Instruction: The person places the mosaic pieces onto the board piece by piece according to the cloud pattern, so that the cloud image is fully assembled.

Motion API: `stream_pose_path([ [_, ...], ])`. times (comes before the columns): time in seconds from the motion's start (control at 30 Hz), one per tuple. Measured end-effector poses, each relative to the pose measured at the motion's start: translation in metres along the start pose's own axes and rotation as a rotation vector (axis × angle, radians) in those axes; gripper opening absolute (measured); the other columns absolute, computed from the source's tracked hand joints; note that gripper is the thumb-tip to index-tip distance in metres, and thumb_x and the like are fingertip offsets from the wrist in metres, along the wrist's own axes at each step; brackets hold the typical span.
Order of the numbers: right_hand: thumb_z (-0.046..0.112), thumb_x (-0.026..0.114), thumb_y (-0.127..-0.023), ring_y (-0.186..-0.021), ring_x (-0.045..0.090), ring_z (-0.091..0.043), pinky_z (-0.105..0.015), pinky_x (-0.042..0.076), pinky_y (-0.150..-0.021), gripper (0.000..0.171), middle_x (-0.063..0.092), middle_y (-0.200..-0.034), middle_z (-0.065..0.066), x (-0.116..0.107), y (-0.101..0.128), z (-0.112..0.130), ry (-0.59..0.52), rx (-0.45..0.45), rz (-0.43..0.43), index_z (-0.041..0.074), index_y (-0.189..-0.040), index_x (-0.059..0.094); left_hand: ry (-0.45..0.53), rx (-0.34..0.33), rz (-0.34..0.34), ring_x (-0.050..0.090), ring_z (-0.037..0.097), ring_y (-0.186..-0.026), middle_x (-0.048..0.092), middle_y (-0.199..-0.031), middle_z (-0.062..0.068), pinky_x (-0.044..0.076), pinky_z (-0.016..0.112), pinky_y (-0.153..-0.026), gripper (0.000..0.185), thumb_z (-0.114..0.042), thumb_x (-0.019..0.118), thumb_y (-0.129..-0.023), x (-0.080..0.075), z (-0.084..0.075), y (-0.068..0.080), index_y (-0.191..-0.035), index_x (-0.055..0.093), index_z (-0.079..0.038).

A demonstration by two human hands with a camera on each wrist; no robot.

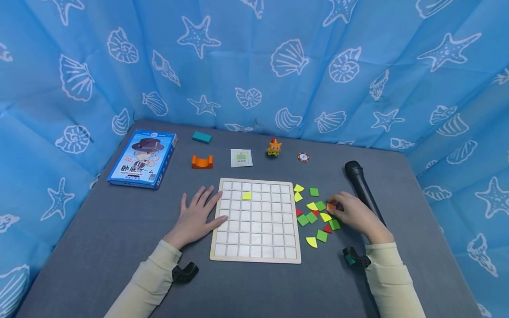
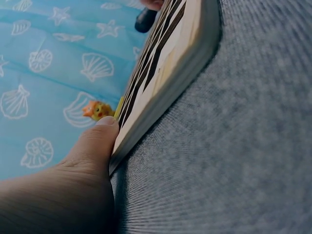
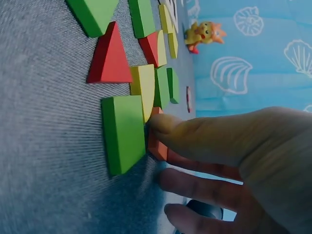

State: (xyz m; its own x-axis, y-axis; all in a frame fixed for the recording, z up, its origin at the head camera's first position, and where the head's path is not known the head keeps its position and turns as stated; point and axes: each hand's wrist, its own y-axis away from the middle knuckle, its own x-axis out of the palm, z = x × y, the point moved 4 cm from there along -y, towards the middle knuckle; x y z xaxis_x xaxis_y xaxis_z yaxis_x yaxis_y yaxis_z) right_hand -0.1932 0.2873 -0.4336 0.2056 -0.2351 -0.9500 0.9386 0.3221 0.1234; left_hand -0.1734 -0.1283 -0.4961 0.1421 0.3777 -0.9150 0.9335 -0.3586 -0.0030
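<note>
A wooden grid board (image 1: 255,258) lies in the middle of the grey table, with one yellow piece (image 1: 247,195) in a cell near its top left. My left hand (image 1: 207,206) lies flat on the cloth, fingers straight, its thumb (image 2: 97,141) against the board's left edge (image 2: 165,83). Right of the board is a scatter of green, yellow and red flat pieces (image 1: 317,216). My right hand (image 1: 336,207) pinches a small orange piece (image 1: 330,206) at the edge of that scatter. In the right wrist view its thumb (image 3: 168,124) presses the orange piece (image 3: 157,147) beside a green square (image 3: 123,132).
A black microphone (image 1: 361,187) lies just behind my right hand. At the back are a blue game box (image 1: 143,159), an orange arch block (image 1: 202,162), a teal block (image 1: 202,137), a card (image 1: 241,157), an orange toy figure (image 1: 273,147) and a chip (image 1: 303,157). Blue curtains surround the table.
</note>
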Motion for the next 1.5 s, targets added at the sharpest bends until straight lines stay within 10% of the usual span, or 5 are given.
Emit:
stream_pose_path([
  [0.73, 0.010, 0.067, -0.088, -0.086, 0.058, -0.025, -0.045, 0.051, -0.075, 0.026, 0.059, -0.106, -0.016, -0.004, -0.002, 0.013, -0.005, 0.049, -0.109, 0.000, -0.112, 0.063, -0.007, -0.012, -0.001, 0.009, 0.033, -0.147, 0.018, -0.160, 0.008, -0.003, 0.069, -0.108, 0.078, -0.065, 0.048, -0.090, 0.002, 0.001, 0.000, -0.153, 0.025, -0.025],
  [1.5, 0.013, 0.070, -0.088, -0.080, 0.054, -0.013, -0.030, 0.050, -0.068, 0.026, 0.060, -0.101, -0.004, 0.024, -0.044, 0.112, 0.032, -0.224, -0.082, 0.007, -0.113, 0.065, 0.015, 0.000, 0.000, 0.008, 0.031, -0.147, 0.017, -0.160, 0.006, -0.004, 0.068, -0.108, 0.076, -0.063, 0.048, -0.091, 0.000, 0.001, 0.000, -0.153, 0.025, -0.025],
])
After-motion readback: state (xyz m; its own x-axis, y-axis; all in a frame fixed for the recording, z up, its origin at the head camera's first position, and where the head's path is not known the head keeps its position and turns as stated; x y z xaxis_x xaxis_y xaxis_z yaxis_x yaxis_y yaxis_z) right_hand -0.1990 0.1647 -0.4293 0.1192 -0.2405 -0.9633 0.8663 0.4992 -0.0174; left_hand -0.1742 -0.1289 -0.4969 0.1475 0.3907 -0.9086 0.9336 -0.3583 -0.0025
